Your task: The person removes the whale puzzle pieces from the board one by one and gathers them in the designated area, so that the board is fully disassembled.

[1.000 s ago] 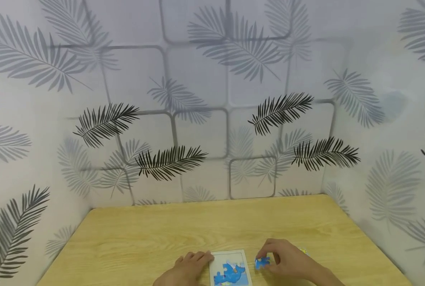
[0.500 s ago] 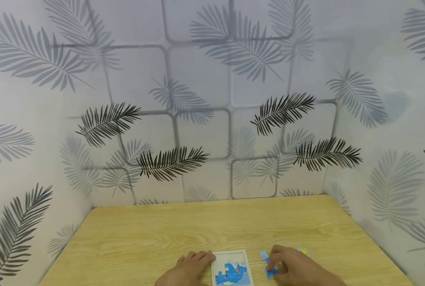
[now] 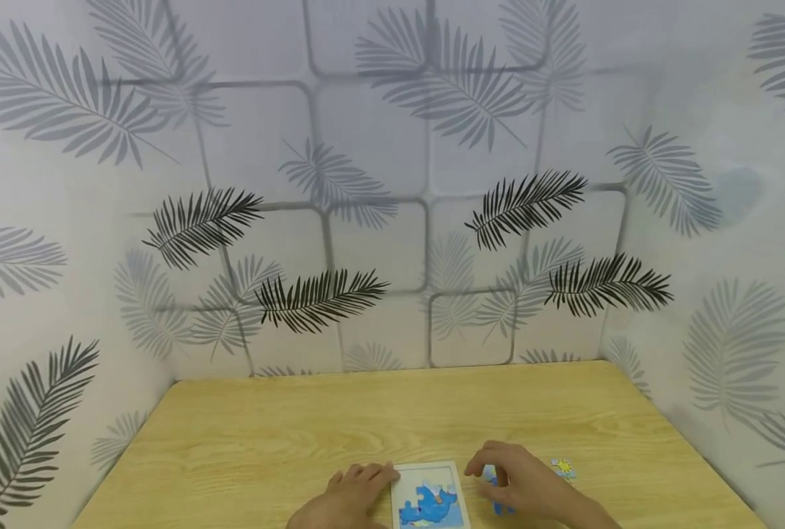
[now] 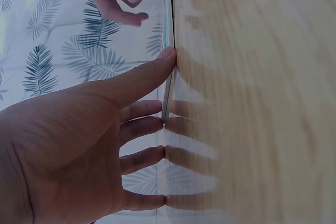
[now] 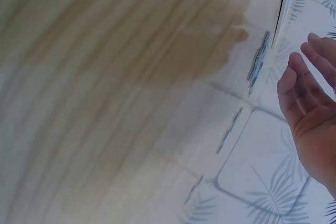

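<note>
Pieces (image 3: 501, 508), lower right, risk scattering if the empty, loose-fingered right hand (image 3: 523, 481) brushes them; left hand (image 3: 349, 499), fingers spread, touches board (image 3: 408, 485).

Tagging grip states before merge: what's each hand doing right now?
Left hand: grip open, touching the puzzle board.
Right hand: grip open, fingers loosely bent, holding nothing, near blue puzzle pieces.

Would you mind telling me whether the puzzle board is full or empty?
Partly filled: blue pieces sit in the puzzle board, its upper left is bare white, and a sun piece lies outside.
</note>
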The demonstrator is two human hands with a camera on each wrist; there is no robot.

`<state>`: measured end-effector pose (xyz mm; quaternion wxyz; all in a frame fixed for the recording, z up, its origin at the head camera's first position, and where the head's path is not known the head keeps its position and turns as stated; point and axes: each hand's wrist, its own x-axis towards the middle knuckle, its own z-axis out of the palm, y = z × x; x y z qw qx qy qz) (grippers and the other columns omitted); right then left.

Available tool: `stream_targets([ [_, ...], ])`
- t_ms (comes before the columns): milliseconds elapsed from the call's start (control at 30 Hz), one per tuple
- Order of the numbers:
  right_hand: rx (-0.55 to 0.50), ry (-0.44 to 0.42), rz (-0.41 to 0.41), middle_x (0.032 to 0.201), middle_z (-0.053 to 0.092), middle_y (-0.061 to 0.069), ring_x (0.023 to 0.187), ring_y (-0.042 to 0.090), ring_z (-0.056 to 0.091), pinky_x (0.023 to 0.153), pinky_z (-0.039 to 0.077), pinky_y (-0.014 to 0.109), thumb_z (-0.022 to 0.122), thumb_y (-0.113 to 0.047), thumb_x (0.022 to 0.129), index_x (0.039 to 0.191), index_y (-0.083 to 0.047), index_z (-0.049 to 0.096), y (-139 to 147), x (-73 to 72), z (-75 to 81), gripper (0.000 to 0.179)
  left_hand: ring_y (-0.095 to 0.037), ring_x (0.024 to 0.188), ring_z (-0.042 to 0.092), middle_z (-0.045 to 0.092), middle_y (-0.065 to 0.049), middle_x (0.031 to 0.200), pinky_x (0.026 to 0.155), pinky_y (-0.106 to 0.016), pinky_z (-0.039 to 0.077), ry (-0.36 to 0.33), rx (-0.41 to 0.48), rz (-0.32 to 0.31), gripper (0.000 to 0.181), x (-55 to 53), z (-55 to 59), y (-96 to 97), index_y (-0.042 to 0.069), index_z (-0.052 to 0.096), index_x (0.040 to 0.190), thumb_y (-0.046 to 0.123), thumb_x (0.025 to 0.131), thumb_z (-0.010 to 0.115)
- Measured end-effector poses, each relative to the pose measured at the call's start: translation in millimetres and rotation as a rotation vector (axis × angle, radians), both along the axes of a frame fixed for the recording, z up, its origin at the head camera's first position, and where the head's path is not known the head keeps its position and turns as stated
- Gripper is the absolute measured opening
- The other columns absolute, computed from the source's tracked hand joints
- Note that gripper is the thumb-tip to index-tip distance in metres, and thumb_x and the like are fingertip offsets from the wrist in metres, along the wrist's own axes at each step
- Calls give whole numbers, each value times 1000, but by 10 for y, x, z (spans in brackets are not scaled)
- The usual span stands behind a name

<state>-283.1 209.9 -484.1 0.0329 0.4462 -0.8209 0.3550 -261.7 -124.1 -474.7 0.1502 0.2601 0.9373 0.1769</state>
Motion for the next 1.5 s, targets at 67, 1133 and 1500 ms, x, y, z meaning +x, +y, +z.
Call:
stream_targets([
  [67, -21, -45, 23, 102, 70, 9, 63, -8, 48, 56, 51, 20, 73, -4, 96, 118, -4, 69, -76, -9, -10, 22, -39, 140, 45, 48, -5, 156, 109, -69, 36, 4, -4, -3, 79, 10, 6, 9, 21, 48, 153, 52, 88, 79],
  [1133, 233, -333, -121, 105, 53, -3, 81, 4, 51, 73, 49, 21, 78, -2, 91, 115, -17, 63, -803, 60, 56, 31, -36, 139, 45, 48, 2, 156, 107, -74, 35, 25, 21, -11, 90, -256, -479, -77, 32, 47, 151, 72, 77, 78],
  [1500, 197, -322, -121, 105, 54, -4, 81, 4, 51, 73, 49, 21, 79, -4, 91, 117, -17, 71, -803, 71, 39, 30, -32, 139, 45, 47, 7, 156, 107, -73, 35, 26, 23, -4, 92, -330, -582, -87, 37, 47, 151, 76, 73, 78],
])
